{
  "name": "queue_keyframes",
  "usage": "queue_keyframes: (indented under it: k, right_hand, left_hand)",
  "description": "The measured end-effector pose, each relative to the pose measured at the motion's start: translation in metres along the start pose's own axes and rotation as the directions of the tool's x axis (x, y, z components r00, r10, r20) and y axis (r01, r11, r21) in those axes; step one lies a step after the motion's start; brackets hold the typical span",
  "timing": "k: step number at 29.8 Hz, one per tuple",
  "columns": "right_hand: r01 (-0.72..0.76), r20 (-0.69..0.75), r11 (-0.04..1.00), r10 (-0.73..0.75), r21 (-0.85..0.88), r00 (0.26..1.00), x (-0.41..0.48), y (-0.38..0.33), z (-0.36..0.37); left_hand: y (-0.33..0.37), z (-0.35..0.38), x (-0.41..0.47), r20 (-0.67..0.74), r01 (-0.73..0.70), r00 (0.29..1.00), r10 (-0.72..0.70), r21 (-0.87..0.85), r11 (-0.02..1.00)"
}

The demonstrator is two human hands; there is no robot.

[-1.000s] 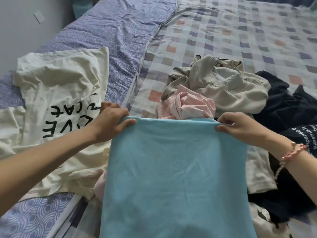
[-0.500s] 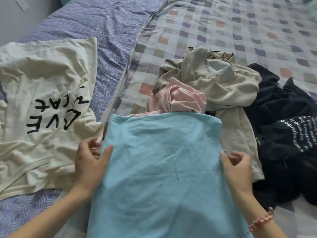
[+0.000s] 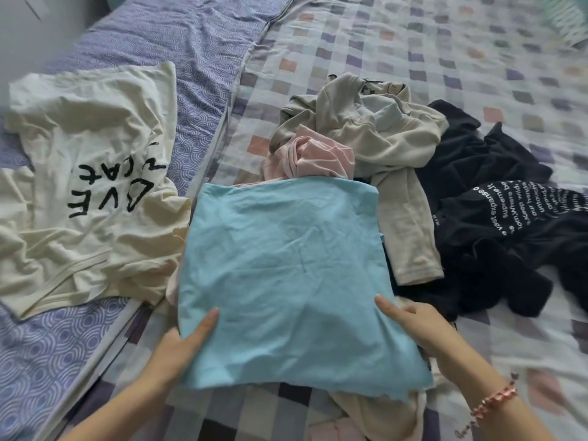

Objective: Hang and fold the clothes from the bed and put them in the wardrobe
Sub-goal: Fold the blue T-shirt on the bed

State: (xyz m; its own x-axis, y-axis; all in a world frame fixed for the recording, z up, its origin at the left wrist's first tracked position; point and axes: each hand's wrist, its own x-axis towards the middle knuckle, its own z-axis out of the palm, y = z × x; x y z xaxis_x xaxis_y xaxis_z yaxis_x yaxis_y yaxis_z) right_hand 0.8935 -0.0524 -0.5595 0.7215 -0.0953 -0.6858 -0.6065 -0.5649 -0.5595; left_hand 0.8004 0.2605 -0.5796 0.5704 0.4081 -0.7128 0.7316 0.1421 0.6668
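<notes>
Blue garment (image 3: 286, 275) folded flat; left hand (image 3: 186, 343), right hand (image 3: 424, 329) pinch side edges.

Home bedroom, bed (image 3: 413, 43), scattered clothes (image 3: 366, 132)

The folded garment (image 3: 286, 275) was plain pale blue. The T-shirt (image 3: 79, 148) was cream with black lettering, the crumpled top (image 3: 321, 154) pink, the sweatshirt (image 3: 381, 132) greyish beige, the dark garment (image 3: 493, 218) black with white text. The quilt (image 3: 413, 43) showed purple, pink and grey checks; the sheet (image 3: 191, 43) was lilac-blue with white arcs.
</notes>
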Motion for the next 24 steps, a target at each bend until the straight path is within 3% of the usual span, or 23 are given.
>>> queue_keyframes:
  k: [4,7,11,15,19,22,24]
  right_hand:
    - [-0.069,0.193,0.997,0.065,0.016,0.979,-0.017,0.015,-0.002]
    - [-0.095,0.269,0.973,0.036,0.210,0.962,-0.026,0.022,-0.006]
    - [-0.104,0.325,0.862,-0.073,0.495,0.943,-0.039,0.024,-0.012]
    - [-0.217,0.443,0.841,-0.029,0.496,0.896,-0.051,0.029,-0.006]
    - [-0.321,0.409,0.818,0.117,0.477,0.905,-0.062,0.038,0.006]
    - [-0.332,0.342,0.706,0.135,0.625,0.930,-0.073,0.039,0.008]
    - [-0.282,0.279,0.655,0.112,0.701,0.954,-0.074,0.036,0.005]
  left_hand:
    - [0.005,-0.010,-0.015,-0.050,0.006,0.999,0.002,0.149,0.989]
    - [0.016,-0.020,-0.025,-0.018,0.060,0.998,-0.058,0.204,0.977]
    - [0.028,-0.035,-0.032,0.021,0.087,0.995,-0.097,0.289,0.953]
    - [0.029,-0.031,-0.040,-0.021,-0.050,0.998,0.061,0.334,0.941]
    - [0.025,-0.024,-0.052,0.086,-0.037,0.996,0.023,0.167,0.985]
    - [0.028,-0.034,-0.058,0.144,0.050,0.988,-0.055,0.041,0.998]
    - [0.031,-0.038,-0.059,0.154,0.057,0.986,-0.063,0.043,0.997]
